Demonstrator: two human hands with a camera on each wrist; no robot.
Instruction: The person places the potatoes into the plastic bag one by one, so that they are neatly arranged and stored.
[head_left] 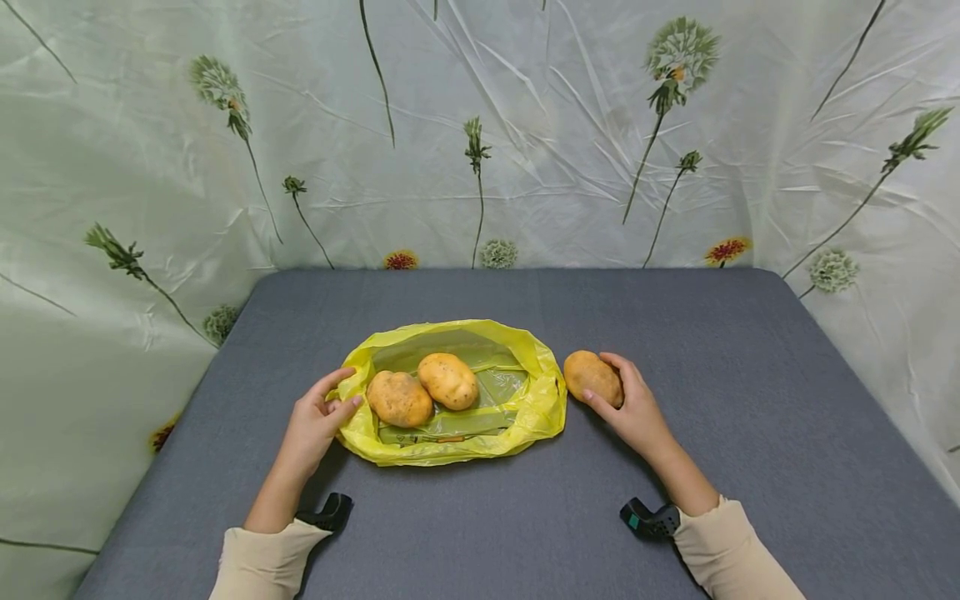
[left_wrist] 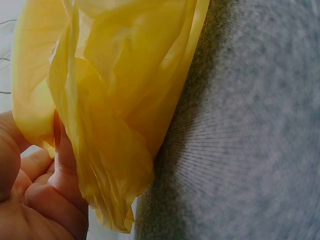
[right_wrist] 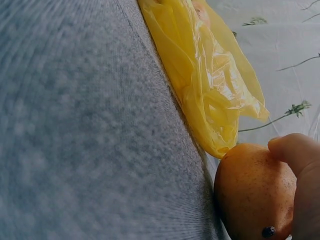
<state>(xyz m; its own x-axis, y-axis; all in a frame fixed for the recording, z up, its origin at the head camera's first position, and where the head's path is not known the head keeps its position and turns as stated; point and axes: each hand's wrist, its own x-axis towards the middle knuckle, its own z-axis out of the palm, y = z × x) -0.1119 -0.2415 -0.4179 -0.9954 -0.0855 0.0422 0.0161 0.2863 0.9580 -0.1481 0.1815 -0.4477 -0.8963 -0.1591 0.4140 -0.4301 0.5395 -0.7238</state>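
A yellow plastic bag (head_left: 542, 410) lies on the table with its mouth spread wide, facing up. Inside it, one potato (head_left: 399, 399) and another potato (head_left: 448, 382) rest side by side, toward the bag's left half. My left hand (head_left: 309, 429) holds the bag's left rim between thumb and fingers; in the left wrist view the film (left_wrist: 115, 120) hangs in folds beside the fingers (left_wrist: 55, 200). Just right of the bag, my right hand (head_left: 637, 417) grips a third potato (head_left: 588, 377) with the thumb on its near side. A dark spot marks this potato (right_wrist: 250, 190) in the right wrist view.
The grey cloth-covered table (head_left: 480, 533) extends around the bag on all sides. Behind it hangs a pale curtain (head_left: 555, 125) printed with dandelions and flowers. Black wrist devices (head_left: 651, 518) sit under both forearms, by the cream sleeves (head_left: 731, 550).
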